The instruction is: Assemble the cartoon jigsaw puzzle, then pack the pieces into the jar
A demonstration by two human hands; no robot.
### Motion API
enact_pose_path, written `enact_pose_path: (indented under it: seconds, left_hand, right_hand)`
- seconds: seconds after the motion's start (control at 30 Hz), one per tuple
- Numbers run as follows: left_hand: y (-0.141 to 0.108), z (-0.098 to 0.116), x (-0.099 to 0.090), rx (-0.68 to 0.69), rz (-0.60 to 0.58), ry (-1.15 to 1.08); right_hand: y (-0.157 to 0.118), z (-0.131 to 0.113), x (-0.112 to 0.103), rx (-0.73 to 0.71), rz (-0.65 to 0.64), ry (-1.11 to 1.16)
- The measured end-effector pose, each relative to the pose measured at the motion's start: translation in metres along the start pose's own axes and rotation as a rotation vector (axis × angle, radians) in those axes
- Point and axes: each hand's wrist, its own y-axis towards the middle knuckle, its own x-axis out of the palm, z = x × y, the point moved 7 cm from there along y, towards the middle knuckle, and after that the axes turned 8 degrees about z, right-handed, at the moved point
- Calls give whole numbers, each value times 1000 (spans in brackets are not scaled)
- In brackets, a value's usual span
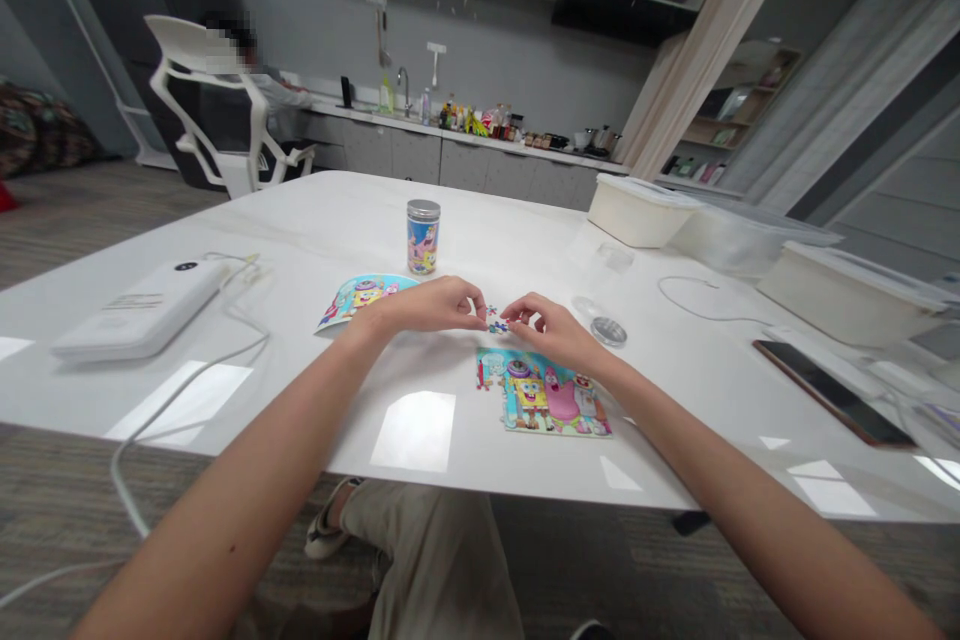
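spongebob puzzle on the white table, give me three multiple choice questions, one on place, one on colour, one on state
1. Where are the small puzzle pieces?
A) On the floor
B) Between the left hand and right hand
C) In the sink

2. What colour is SpongeBob on the assembled puzzle?
A) Green
B) Purple
C) Yellow

3. What state is the jar in?
A) Capped and upright
B) Lying on its side
C) Open, cap off

1 B, the fingertips of both hands meet at them.
2 C, the figure's body shows yellow.
3 A, its metal cap sits on top.
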Motion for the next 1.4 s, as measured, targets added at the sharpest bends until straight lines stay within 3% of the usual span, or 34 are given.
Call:
enact_pose_path:
  seconds: [0.17, 0.4, 1.0, 1.4]
  left_hand:
    - [1, 2, 2, 4, -14, -149]
    - [0, 3, 3, -31, -30, -161]
    - [-1, 15, 13, 50, -130, -115]
    - [-2, 15, 15, 32, -144, -147]
  right_hand:
    - [-1, -5, 3, 88, -52, 190]
    - [-2, -1, 6, 208, -66, 352]
    - [-6, -4, 14, 243, -163, 461]
    - [-4, -8, 6, 257, -81, 570]
